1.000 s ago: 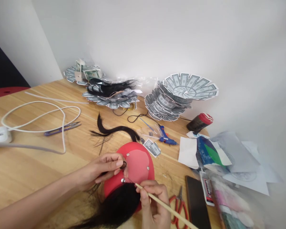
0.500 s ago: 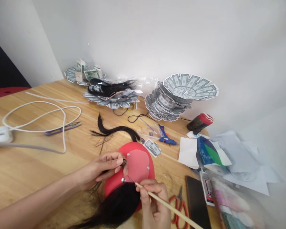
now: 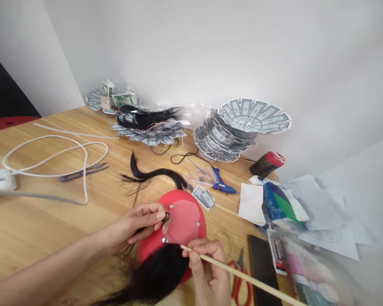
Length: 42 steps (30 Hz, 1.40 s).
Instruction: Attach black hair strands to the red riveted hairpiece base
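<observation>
My left hand [image 3: 140, 225] pinches a small loop of dark thread [image 3: 166, 217] at the edge of a red dome-shaped form [image 3: 185, 216] set with metal studs. My right hand [image 3: 207, 272] grips a long wooden stick [image 3: 245, 276], whose tip rests near a stud on the form. A mass of long black hair [image 3: 156, 274] covers the form's near side and hides its lower edge. A loose lock of black hair [image 3: 156, 174] lies on the table just beyond the form.
On the wooden table [image 3: 38, 221] lie a blue glue gun [image 3: 222, 182], orange-handled scissors [image 3: 241, 278], a dark phone [image 3: 263, 272], purple thread snips [image 3: 84, 172] and a white cable [image 3: 51, 157]. Stacked paper-banknote bowls [image 3: 225, 140] stand at the back.
The wooden stick has swung flatter toward the right, with its far end lower right. My right hand has shifted slightly. My left hand and the thread loop stay almost still.
</observation>
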Tool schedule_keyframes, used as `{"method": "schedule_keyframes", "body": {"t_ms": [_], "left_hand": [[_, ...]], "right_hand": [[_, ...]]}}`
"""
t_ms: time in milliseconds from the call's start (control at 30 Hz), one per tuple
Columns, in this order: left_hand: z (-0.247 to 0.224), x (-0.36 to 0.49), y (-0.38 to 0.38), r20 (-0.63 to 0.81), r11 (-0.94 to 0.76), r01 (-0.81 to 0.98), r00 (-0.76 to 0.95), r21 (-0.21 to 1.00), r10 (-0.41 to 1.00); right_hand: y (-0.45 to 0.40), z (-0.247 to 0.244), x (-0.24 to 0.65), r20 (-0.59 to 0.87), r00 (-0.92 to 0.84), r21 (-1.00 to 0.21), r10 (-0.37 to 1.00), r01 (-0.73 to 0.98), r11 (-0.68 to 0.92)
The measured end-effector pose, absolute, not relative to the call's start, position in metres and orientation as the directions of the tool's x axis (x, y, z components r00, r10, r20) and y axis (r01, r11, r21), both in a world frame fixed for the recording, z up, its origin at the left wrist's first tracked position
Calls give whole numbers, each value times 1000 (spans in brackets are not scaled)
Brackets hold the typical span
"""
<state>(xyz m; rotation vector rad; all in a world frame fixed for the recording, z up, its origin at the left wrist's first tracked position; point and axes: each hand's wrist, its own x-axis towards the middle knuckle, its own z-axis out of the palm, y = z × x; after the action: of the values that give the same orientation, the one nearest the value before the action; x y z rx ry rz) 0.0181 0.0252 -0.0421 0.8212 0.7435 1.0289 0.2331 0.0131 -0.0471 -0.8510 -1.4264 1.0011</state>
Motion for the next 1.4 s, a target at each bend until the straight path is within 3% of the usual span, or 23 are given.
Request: {"method": "schedule_keyframes", "body": {"t_ms": [333,933,1200,1400], "left_hand": [[-41,18,23,-123,268,-394,355,879,927],[-42,16,24,-101,242,-323,399,915,912],[-42,15,22,-107,242,-307,397,921,911],[-43,13,23,-133,260,-283,400,923,907]], "right_hand": [[6,-78,238,255,-96,-966,962,-79,248],[10,-72,239,346,-122,-933,930,56,355],[1,-58,229,194,0,-981,981,31,194],[-1,-59,226,168,52,-986,984,-9,168]]}}
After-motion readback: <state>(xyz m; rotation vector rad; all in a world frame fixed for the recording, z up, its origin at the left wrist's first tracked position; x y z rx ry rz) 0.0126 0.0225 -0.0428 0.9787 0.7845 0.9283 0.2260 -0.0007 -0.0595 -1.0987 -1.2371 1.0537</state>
